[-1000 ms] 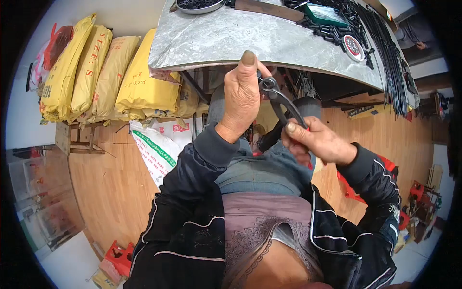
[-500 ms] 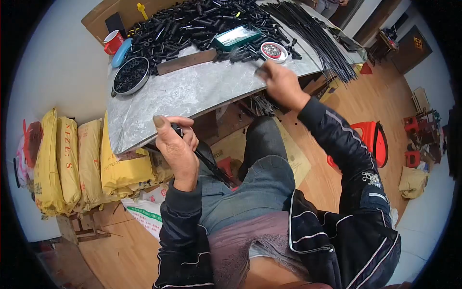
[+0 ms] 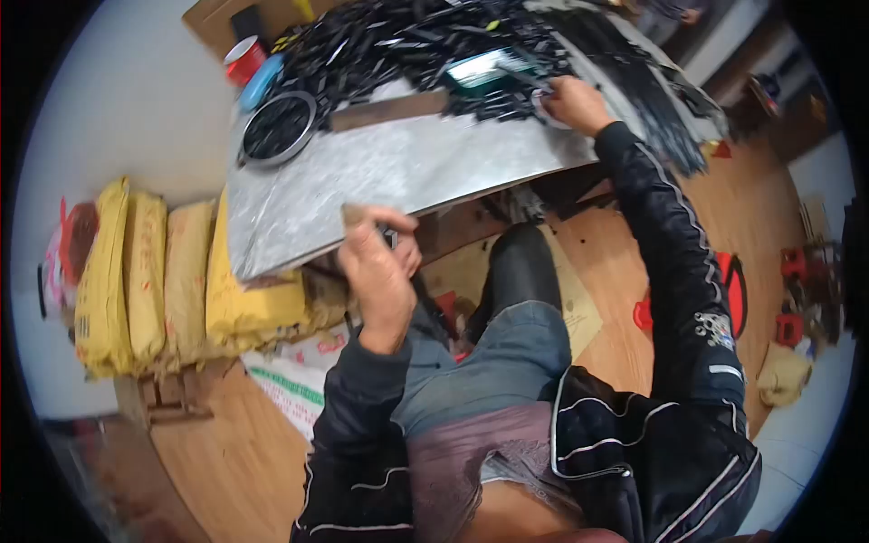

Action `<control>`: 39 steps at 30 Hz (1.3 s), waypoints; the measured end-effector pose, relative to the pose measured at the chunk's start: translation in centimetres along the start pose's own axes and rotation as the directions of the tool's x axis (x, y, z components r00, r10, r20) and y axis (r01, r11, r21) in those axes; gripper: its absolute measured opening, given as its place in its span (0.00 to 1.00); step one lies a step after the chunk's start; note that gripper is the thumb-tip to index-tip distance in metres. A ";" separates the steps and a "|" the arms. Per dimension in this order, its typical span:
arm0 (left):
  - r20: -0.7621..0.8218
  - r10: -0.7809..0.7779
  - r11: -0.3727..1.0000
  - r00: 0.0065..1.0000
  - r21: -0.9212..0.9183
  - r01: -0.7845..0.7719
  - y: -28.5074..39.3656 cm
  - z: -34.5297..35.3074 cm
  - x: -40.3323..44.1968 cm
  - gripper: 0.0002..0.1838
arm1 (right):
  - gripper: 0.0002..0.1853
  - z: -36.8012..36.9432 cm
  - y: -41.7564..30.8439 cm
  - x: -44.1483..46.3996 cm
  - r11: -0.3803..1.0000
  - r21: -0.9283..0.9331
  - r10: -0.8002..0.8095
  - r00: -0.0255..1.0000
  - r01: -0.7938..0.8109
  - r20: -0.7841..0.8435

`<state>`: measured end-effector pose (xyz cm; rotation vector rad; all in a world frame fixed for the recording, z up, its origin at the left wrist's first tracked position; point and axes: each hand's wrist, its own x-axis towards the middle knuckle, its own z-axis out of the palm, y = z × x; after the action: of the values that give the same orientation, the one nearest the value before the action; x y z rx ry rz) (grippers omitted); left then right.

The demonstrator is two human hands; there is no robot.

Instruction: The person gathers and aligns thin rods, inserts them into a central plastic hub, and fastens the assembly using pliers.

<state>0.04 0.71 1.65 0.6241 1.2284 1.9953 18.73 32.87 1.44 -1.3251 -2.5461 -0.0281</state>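
Observation:
My left hand (image 3: 378, 281) is closed near the front edge of the table, its thumb pointing up. A small dark fitting (image 3: 389, 237) shows between its fingers, blurred. My right hand (image 3: 577, 104) reaches across the table with fingers bent together over the white dish (image 3: 550, 116), which it mostly covers. Whatever those fingers pinch is hidden and smeared. Just left of that hand lies a green tray (image 3: 489, 72) with a bright, shiny inside. Behind and around the tray spreads a large heap of black parts (image 3: 380, 45).
On the grey table (image 3: 317, 195) are a wooden strip (image 3: 389, 110), a round bowl of small black pieces (image 3: 278, 129), a red mug (image 3: 244, 60) and a blue object (image 3: 261, 83). Long black rods (image 3: 634, 86) lie at right. Yellow sacks (image 3: 101, 281) stand on the left.
My right hand has moved forward and right, from above the table's front edge to the white dish. The camera view has shifted, so the table appears farther right; my left hand stays closed.

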 end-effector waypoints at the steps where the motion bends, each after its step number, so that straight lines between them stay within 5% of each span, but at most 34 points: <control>1: -0.011 0.020 1.000 1.000 -0.018 -0.020 -0.2 -0.2 0.2 0.34 | 0.15 0.4 0.1 0.3 1.000 0.020 -0.012 1.000 0.013 -0.007; 9: -0.009 -0.050 0.998 0.999 -0.048 0.050 0.1 -0.9 1.2 0.37 | 0.16 0.5 0.5 0.9 0.991 -0.125 0.052 0.998 -0.048 0.028; 32: 0.016 -0.006 0.999 1.000 -0.042 0.007 -0.1 -1.6 0.3 0.32 | 0.17 -0.2 0.7 -0.4 1.000 -0.013 0.002 0.980 -0.005 -0.197; 34: 0.030 0.025 1.000 0.999 -0.008 -0.025 -0.1 -1.1 0.3 0.32 | 0.16 -2.7 -4.7 -2.8 0.767 0.623 0.198 0.980 -0.153 -0.003; 35: 0.039 0.021 1.000 0.999 -0.009 -0.020 0.1 -0.7 0.2 0.32 | 0.14 -2.9 -5.8 -3.4 0.699 0.695 0.124 0.986 -0.167 0.112; 39: 0.029 0.024 0.999 0.999 0.026 -0.024 0.3 0.3 -0.2 0.34 | 0.09 -4.0 -15.7 -10.3 0.457 0.865 -0.276 0.957 0.208 -0.084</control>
<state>0.31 0.67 2.06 0.6807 1.2372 1.9865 12.57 14.91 4.41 -0.5218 -2.1728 1.1303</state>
